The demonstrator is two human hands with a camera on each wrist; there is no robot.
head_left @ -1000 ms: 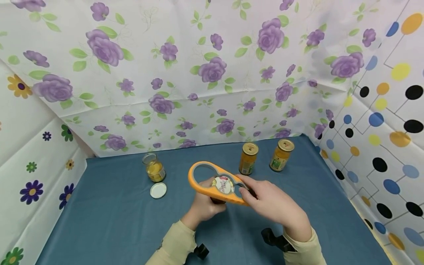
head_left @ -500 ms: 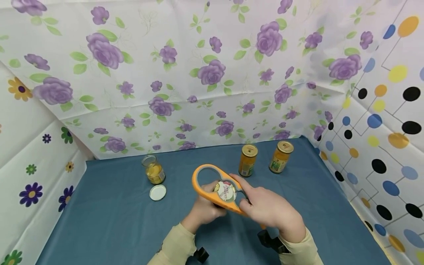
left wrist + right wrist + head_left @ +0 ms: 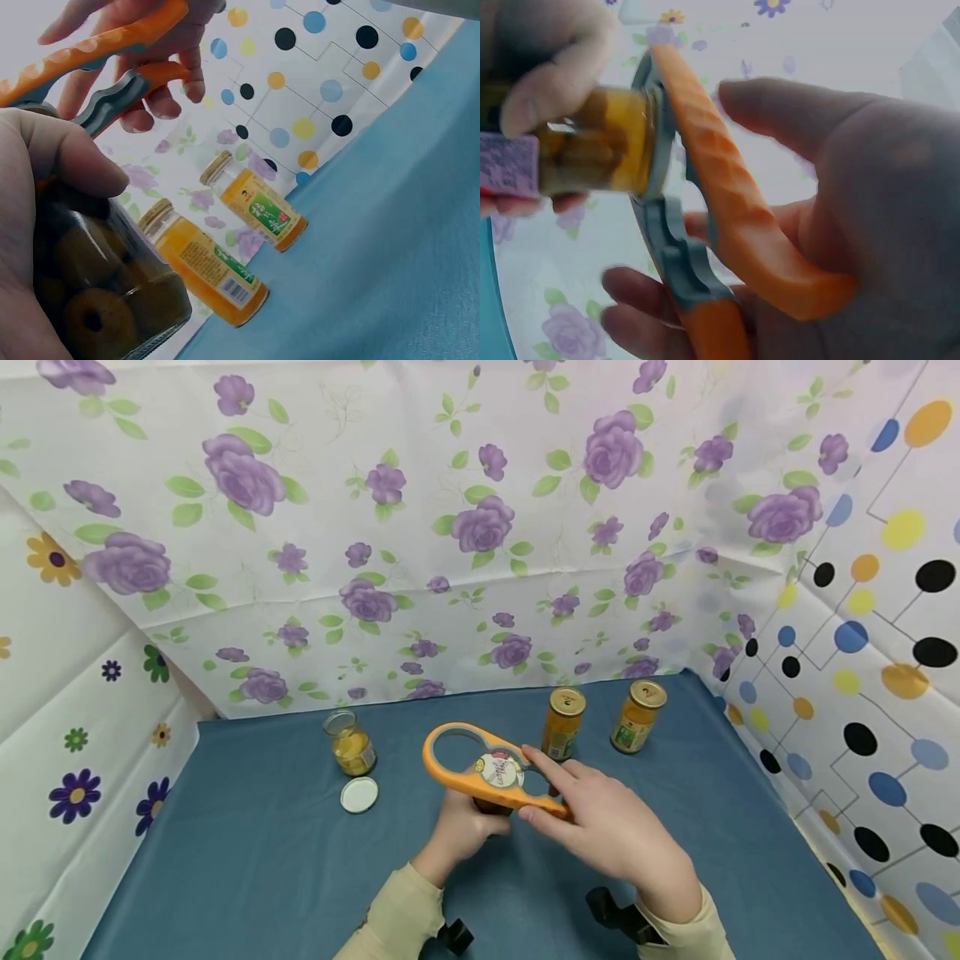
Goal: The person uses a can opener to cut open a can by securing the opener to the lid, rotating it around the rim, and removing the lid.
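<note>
Left hand point(image 3: 456, 833) wraps round a jar point(image 3: 112, 285); round pieces show through its glass, one with a dark hole. Right hand point(image 3: 618, 827) holds an orange opener point(image 3: 724, 172) loosely by the handles, fingers round one side, thumb opposite; thumb contact cannot be told. Printed lid point(image 3: 500, 770) of the gripped jar sits in the opener's notches, between its two arms, with the large end loop beyond.

Near the right hand, on blue cloth point(image 3: 262, 860): two gold-lidded jars, upright and apart, orange contents, one left point(image 3: 562, 727), one right point(image 3: 636, 722). Well to the left, a lidless jar point(image 3: 352, 750), yellow contents; white cap point(image 3: 359, 795) flat just in front.

Behind, floral sheet point(image 3: 315, 518); right side, dotted sheet point(image 3: 892, 710).
</note>
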